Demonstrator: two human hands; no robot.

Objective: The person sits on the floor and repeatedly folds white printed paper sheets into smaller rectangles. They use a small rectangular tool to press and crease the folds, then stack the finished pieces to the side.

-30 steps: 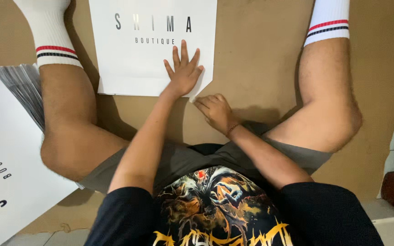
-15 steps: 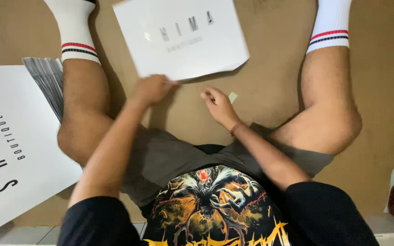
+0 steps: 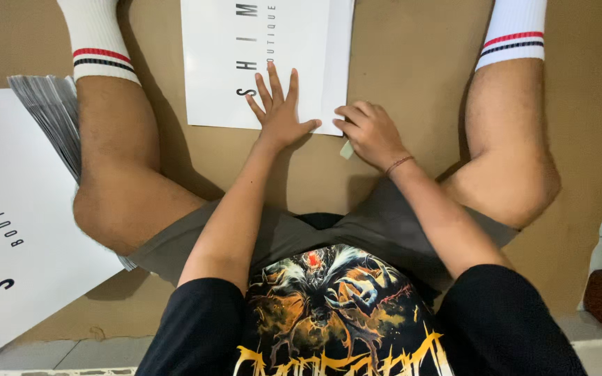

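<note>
Brown cardboard sheet (image 3: 412, 63): covers the floor under you and carries everything listed here. It lies as it did half a second ago.

Stack of white printed sheets (image 3: 15, 209): well to the left of the white sheet between your legs, beyond your left knee, with grey edges fanned out at its upper corner. The view has shifted a little, so the stack sits somewhat differently in the picture.

White printed sheet (image 3: 266, 56): between your two socked legs on the cardboard. Half a second ago it lay tilted with its dark lettering running nearly across; now it lies square, turned so the lettering runs up the sheet, and its near edge is close to your hands.

Your left hand (image 3: 281, 115): flat on the near edge of the white printed sheet, fingers spread wide, palm down, gripping nothing. Earlier it was curled just below that sheet.

Your right hand (image 3: 371, 132): at the near right corner of the white printed sheet, fingers curled, fingertips pressing the corner. Whether it pinches the corner cannot be told.

Small pale strip (image 3: 347, 149): just below that corner, under your right hand, touching the thumb side of it; earlier it lay clear of your fingers.
</note>
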